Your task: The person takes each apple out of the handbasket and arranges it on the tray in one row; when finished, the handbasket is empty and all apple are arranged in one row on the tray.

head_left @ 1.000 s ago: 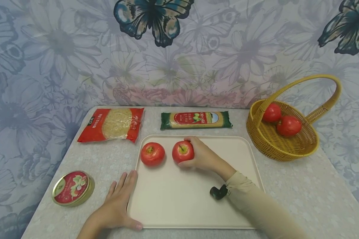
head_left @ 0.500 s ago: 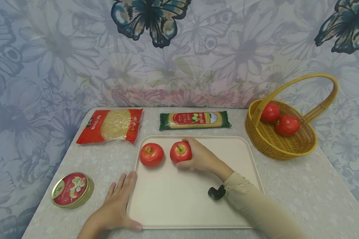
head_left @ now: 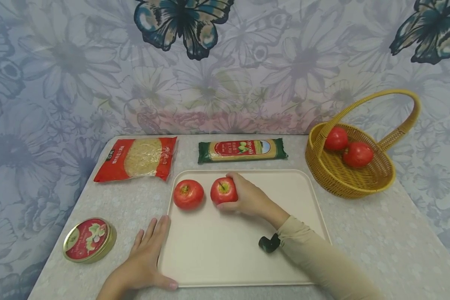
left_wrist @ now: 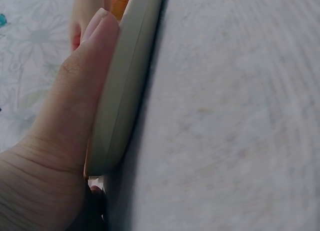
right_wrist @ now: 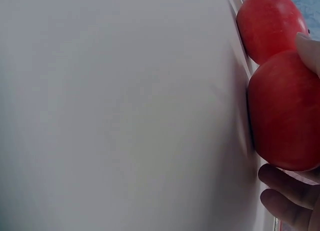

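My right hand (head_left: 245,196) grips a red apple (head_left: 223,191) from its right side, thumb in front and fingers behind, near the back of a cream tray (head_left: 210,254). Just left of it a second red apple (head_left: 188,194) sits on the tray. In the right wrist view the gripped apple (right_wrist: 285,113) overlaps the other apple (right_wrist: 270,26), and two fingertips (right_wrist: 280,186) show beside it. My left hand (head_left: 144,254) lies along the tray's left edge with fingers straight and thumb at the front corner. The left wrist view shows that thumb (left_wrist: 75,86) against the tray's side (left_wrist: 120,91).
A yellow wicker basket (head_left: 345,189) with two red apples (head_left: 358,154) stands at the back right. Behind the tray lies a green pasta packet (head_left: 243,150); a red noodle bag (head_left: 136,159) lies back left. A round tin (head_left: 89,240) sits left of my left hand.
The head view has shifted slightly, so everything sits a little further left. The gripped apple is a touch closer to the other apple on the tray. The left hand stays put.
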### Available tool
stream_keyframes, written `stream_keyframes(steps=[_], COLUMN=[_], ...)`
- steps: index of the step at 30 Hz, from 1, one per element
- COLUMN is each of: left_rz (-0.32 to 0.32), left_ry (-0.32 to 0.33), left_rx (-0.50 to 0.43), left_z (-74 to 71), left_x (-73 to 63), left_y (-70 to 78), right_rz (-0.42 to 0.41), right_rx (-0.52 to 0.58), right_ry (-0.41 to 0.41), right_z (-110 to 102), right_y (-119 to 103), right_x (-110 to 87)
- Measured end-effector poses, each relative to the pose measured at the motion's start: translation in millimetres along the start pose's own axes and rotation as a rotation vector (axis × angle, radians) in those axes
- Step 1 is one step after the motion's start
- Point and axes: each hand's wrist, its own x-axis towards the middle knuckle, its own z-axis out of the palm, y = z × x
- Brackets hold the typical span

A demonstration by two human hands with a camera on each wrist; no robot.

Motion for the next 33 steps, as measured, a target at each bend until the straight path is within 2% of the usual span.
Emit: stream_keyframes(steps=[12,17,24,28,30,33], left_rz=[0.032,0.023,0.033,0.059,0.053,0.039], left_ry=[0.023,0.014,0.024,0.045,0.044,0.038], left_rx=[-0.004,-0.004,-0.005,-0.013,-0.017,-0.013], left_z=[3.8,4.1,3.2,1.7,1.2,1.8], left_x=[0.4,1.7,0.6,-0.9,-1.1,-1.7], left_y=[-1.9,-1.3,0.5,1.4,1.5,0.6], right_rz=[0.015,-0.013,-0.042,-0.077,-0.095,-0.07], right_rx=[-0.054,-0.116,-0.097,-0.109,-0.121,-0.131], right_ry=[0.004,0.056,0.149,0.218,0.257,0.306], right_z=[0.2,-12.4,-57.6,-90.4,-107.8,-134.8], right_y=[-2.0,0.4,11.4,26.8,36.3,51.2], right_x=[-3.1,-11.5,-43.6,-66.0,-76.8,-91.5])
